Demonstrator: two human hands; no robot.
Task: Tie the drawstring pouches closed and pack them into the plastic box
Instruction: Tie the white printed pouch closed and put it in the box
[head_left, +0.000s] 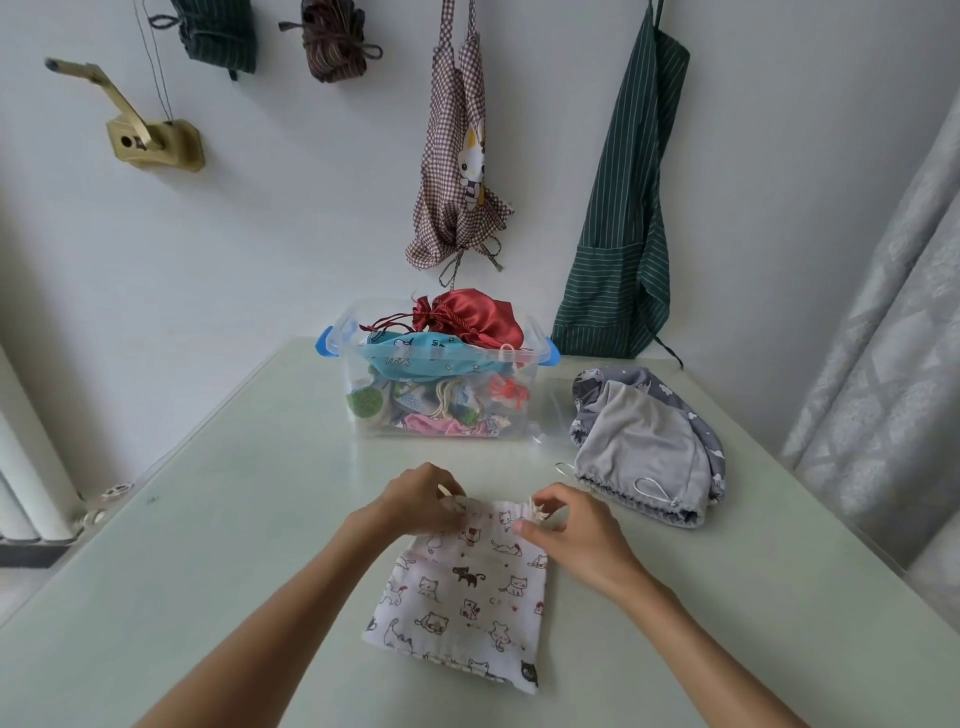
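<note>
- Pale green worktop (234, 519) carries everything.
- Box (441, 384), already heaped with pouches, stands well beyond the hands.
- Cat pouch (467, 587) lies flat, near edge, mouth barely gathered.
- Left hand (421, 501) and right hand (566, 525) each pinch a cord end; uneven pulling could slip one cord free.
</note>
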